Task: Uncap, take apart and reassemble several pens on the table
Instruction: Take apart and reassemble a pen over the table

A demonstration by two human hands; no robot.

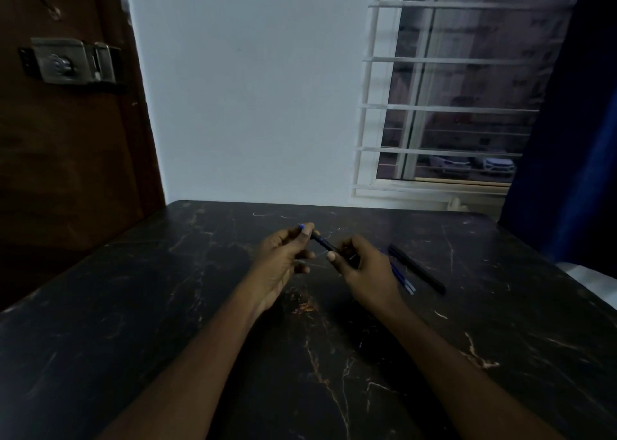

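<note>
Held over the dark table (167, 306) at frame centre: black pen (325, 244), slanting from upper left to lower right. Blue upper end pinched in the fingertip grip of the left hand (283, 262); lower end wrapped in the grip of the right hand (364, 272). Lying on the table just right of that hand: thin blue sticks (404, 279) and second black pen (417, 269), side by side.

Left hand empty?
No, the left hand pinches the blue-tipped end of the dark pen that the right hand also grips.

Marble table (160, 309); black pen (419, 270), blue refills (403, 282)
</note>
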